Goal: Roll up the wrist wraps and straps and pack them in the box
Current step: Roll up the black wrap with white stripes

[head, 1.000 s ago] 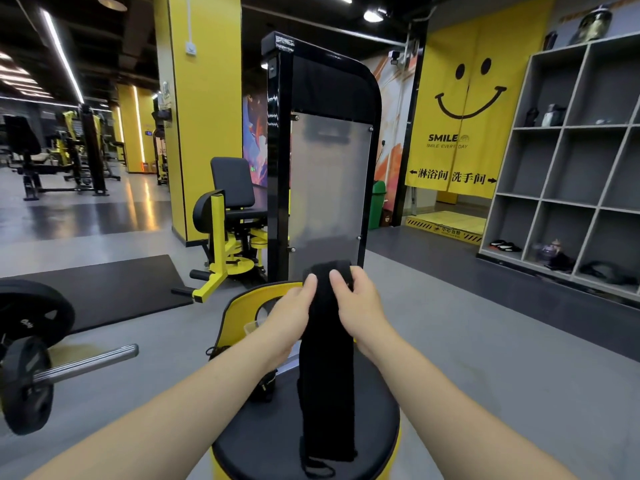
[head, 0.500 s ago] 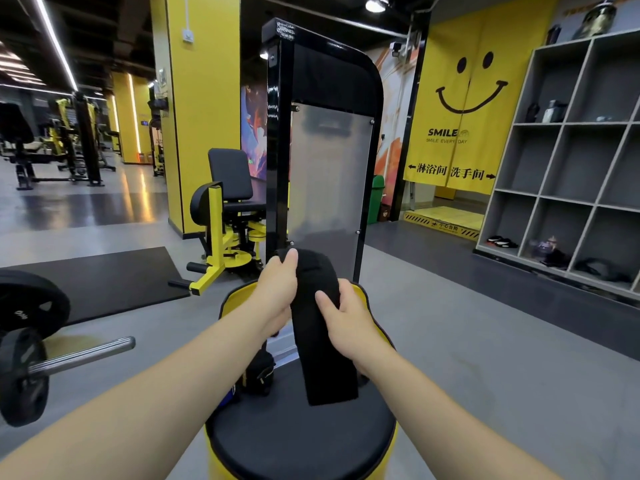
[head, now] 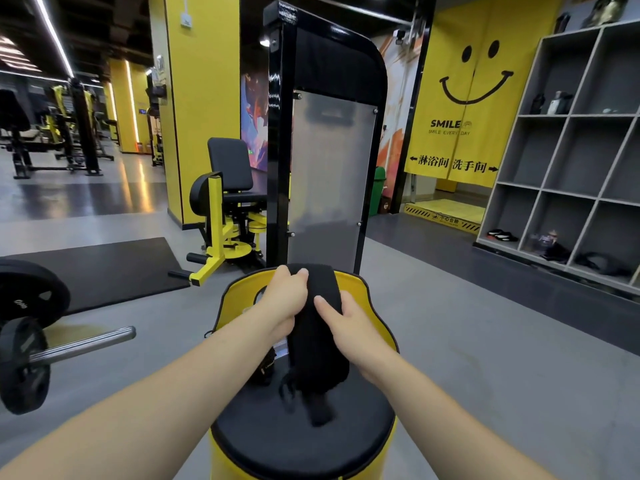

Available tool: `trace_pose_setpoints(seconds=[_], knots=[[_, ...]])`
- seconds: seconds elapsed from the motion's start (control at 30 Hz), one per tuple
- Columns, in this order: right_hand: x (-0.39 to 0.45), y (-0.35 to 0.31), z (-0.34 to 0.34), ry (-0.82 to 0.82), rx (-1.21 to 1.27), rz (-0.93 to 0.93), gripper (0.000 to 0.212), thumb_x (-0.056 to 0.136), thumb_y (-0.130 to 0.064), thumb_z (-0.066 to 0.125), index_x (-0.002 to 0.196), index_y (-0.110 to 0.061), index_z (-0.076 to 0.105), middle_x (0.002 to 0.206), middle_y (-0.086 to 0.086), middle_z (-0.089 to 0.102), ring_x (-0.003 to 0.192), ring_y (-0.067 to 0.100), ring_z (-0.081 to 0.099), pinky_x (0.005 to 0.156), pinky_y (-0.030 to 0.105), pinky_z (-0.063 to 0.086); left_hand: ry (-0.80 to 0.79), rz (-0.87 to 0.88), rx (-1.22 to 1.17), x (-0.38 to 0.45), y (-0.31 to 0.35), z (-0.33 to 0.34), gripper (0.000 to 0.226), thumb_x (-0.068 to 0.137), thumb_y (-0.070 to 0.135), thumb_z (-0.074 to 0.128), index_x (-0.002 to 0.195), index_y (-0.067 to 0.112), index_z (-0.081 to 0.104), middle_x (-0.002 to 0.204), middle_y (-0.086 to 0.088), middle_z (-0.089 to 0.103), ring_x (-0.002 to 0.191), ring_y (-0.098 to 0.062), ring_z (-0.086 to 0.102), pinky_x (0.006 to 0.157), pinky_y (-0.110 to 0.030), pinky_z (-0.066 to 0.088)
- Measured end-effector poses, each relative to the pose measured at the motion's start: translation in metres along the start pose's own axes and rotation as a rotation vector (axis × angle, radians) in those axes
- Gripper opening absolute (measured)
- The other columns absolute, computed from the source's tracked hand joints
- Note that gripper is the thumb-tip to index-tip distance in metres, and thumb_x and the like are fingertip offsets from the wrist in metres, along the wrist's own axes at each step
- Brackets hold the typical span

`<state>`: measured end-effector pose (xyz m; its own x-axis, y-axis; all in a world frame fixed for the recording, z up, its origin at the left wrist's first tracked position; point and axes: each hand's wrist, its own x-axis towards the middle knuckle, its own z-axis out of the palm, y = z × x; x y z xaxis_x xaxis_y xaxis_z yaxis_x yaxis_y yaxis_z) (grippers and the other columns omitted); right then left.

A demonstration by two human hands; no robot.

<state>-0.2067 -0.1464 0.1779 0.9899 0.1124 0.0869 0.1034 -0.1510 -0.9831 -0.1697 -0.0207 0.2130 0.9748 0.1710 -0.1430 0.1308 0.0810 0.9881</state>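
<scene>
Both hands work one black wrist wrap (head: 317,344) above the round black seat pad (head: 301,441). Left hand (head: 287,303) curls over the wrap's upper end, fingers hooked across the top of it; right hand (head: 349,327) pinches the band's edge just beside and slightly below the left, thumb pressed on the cloth. From the hands the wrap hangs down, its blurred tail and thin loop reaching the pad close below the wrists.

To roll well, I judge the left hand should turn the upper end tightly while the right keeps the band flat, taut and square at the edges, so the coil does not cone out.

Just beyond the hands stands a yellow box (head: 239,299) with an open top, its rim showing on both sides of them. Under the left wrist lies another dark strap (head: 266,367); what else is inside is hidden.
</scene>
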Motion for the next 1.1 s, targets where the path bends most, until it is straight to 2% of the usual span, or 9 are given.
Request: trace_pose_setpoints(seconds=[0.1,0.2,0.27,0.4,0.53,0.63,0.73,0.93,1.1], knots=[[-0.011,0.005,-0.008,-0.029,-0.003,-0.009,0.027,0.100,-0.041,0.062,0.124,-0.027,0.060,0.113,-0.005,0.075,0.099,0.012,0.074,0.086,0.038,0.063,0.036,-0.050,-0.045,0.010,0.002,0.001,0.052,0.108,0.028,0.050,0.156,0.014,0.036,0.146,-0.017,0.051,0.128,-0.038,0.055,0.107,-0.055,0.049],[-0.016,0.008,-0.010,-0.021,-0.044,-0.047,0.023,0.101,-0.035,0.063,0.122,-0.028,0.061,0.111,-0.007,0.074,0.094,0.008,0.074,0.078,0.031,0.064,0.028,-0.047,-0.082,0.016,-0.004,0.001,0.057,0.108,0.030,0.050,0.159,0.014,0.031,0.154,-0.014,0.046,0.135,-0.036,0.052,0.112,-0.054,0.046],[-0.014,0.009,-0.008,0.022,-0.080,-0.072,0.023,0.101,-0.035,0.063,0.123,-0.029,0.061,0.113,-0.009,0.073,0.098,0.008,0.072,0.081,0.031,0.063,0.014,-0.032,-0.076,0.014,-0.011,0.000,0.055,0.106,0.035,0.051,0.154,0.013,0.037,0.147,-0.013,0.054,0.128,-0.034,0.058,0.108,-0.054,0.049],[-0.007,0.002,-0.003,0.072,-0.014,-0.048,0.035,0.100,-0.038,0.063,0.133,-0.026,0.058,0.122,-0.006,0.070,0.112,0.017,0.068,0.090,0.040,0.062,-0.074,-0.056,-0.052,0.002,-0.027,0.002,0.066,0.100,0.049,0.057,0.153,0.015,0.041,0.135,-0.012,0.064,0.110,-0.033,0.069,0.088,-0.052,0.062],[-0.007,-0.002,0.001,0.074,0.004,-0.036,0.031,0.103,-0.037,0.058,0.132,-0.026,0.057,0.119,-0.006,0.070,0.109,0.015,0.068,0.088,0.038,0.063,-0.035,-0.010,0.057,0.000,-0.029,0.005,0.052,0.108,0.040,0.046,0.152,0.013,0.041,0.133,-0.015,0.062,0.107,-0.033,0.066,0.067,-0.037,0.058],[-0.017,-0.001,-0.001,0.044,0.123,-0.002,0.029,0.102,-0.037,0.061,0.130,-0.028,0.057,0.117,-0.006,0.072,0.105,0.013,0.071,0.080,0.030,0.063,-0.010,0.013,0.094,0.006,-0.018,0.006,0.048,0.109,0.038,0.044,0.150,0.013,0.043,0.135,-0.014,0.060,0.112,-0.034,0.063,0.073,-0.040,0.059],[-0.032,0.003,-0.009,-0.019,0.204,0.025,0.029,0.099,-0.033,0.066,0.126,-0.024,0.060,0.114,-0.002,0.076,0.100,0.015,0.075,0.078,0.032,0.063,0.025,-0.016,0.079,0.013,-0.010,0.007,0.047,0.110,0.036,0.043,0.150,0.012,0.041,0.134,-0.015,0.059,0.111,-0.034,0.063,0.071,-0.038,0.055],[-0.035,0.001,-0.025,-0.010,0.177,0.047,0.028,0.098,-0.026,0.069,0.125,-0.018,0.063,0.114,0.006,0.077,0.102,0.026,0.075,0.090,0.047,0.062,0.018,-0.126,-0.032,0.023,-0.015,0.016,0.051,0.107,0.037,0.050,0.150,0.011,0.043,0.130,-0.016,0.064,0.106,-0.036,0.068,0.072,-0.042,0.059],[-0.032,-0.006,-0.040,-0.050,0.318,0.072,0.035,0.091,-0.021,0.075,0.124,-0.010,0.068,0.115,0.014,0.076,0.110,0.035,0.072,0.098,0.051,0.057,-0.065,-0.241,-0.295,0.028,-0.020,0.014,0.034,0.107,0.028,0.054,0.126,0.001,0.063,0.116,-0.019,0.073,0.096,-0.034,0.072,0.069,-0.042,0.058]])
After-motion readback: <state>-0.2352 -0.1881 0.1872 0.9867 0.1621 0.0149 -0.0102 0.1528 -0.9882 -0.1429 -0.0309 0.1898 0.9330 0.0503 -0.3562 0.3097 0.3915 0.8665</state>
